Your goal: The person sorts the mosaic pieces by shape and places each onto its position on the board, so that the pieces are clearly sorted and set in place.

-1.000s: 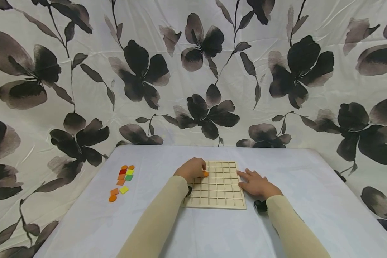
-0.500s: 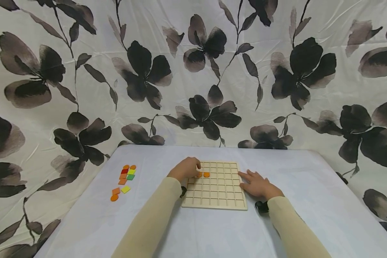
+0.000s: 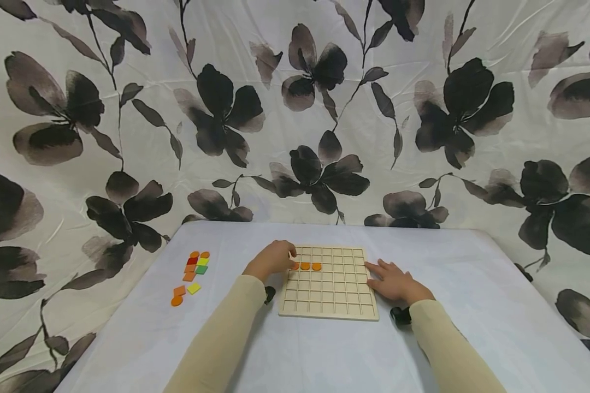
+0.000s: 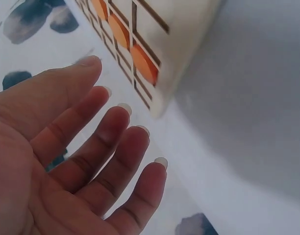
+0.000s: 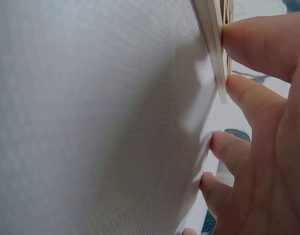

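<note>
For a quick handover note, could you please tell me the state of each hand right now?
Left hand: open, holding nothing, near the grid board.
Right hand: open, touching the right edge of the grid board.

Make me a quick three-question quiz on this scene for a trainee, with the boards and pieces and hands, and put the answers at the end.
1. Count: how many round orange pieces lie on the grid board?
2. True or false: the right hand touches the edge of the board.
3. Multiple choice: among the loose pieces on the table, which colour appears exactly once? A) orange B) green C) yellow

Key:
1. Three, side by side in one row.
2. True; the right wrist view shows its fingers against the edge.
3. B, green.
</note>
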The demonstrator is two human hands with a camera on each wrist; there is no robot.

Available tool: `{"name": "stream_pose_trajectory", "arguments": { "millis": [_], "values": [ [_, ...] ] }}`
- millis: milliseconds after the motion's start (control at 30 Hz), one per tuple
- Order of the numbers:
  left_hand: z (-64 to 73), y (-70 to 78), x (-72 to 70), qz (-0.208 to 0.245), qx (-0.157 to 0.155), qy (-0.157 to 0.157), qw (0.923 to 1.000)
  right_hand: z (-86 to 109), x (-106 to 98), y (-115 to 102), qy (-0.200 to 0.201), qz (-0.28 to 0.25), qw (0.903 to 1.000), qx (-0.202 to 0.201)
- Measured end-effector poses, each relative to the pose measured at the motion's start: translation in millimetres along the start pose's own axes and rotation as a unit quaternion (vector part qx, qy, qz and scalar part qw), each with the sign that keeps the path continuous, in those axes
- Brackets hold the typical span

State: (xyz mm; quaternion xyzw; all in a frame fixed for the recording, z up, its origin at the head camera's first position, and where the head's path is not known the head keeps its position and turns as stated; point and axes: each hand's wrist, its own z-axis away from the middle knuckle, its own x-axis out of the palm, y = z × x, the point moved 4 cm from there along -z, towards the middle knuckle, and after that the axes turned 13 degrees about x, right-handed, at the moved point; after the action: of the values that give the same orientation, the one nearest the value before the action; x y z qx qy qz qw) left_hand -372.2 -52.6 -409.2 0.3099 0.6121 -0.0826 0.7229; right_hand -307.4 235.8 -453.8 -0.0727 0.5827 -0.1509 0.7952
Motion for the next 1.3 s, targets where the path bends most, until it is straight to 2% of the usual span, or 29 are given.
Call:
{"name": "stream_pose_trajectory", "arguments": {
  "millis": [200, 433, 867, 1300],
  "values": [
    [11.1, -15.9, -2.4, 0.001, -0.028, 0.004, 0.9996, -0.8, -1, 1, 0.002, 0.006, 1.0, -0.002],
    [21.5, -34.2, -0.9, 0.006, -0.035, 0.013, 0.9993, -2.3, 0, 1, -0.002, 0.001, 1.0, 0.003],
    [46.5, -49.2, -6.8, 0.016, -0.066, 0.01, 0.9977, -2.2, 1, 1, -0.003, 0.004, 1.0, 0.003],
    [72.0, -68.4, -13.2, 0.005, -0.074, 0.015, 0.9971, 0.0, 0, 0, 0.0, 0.005, 1.0, -0.005]
  ]
}}
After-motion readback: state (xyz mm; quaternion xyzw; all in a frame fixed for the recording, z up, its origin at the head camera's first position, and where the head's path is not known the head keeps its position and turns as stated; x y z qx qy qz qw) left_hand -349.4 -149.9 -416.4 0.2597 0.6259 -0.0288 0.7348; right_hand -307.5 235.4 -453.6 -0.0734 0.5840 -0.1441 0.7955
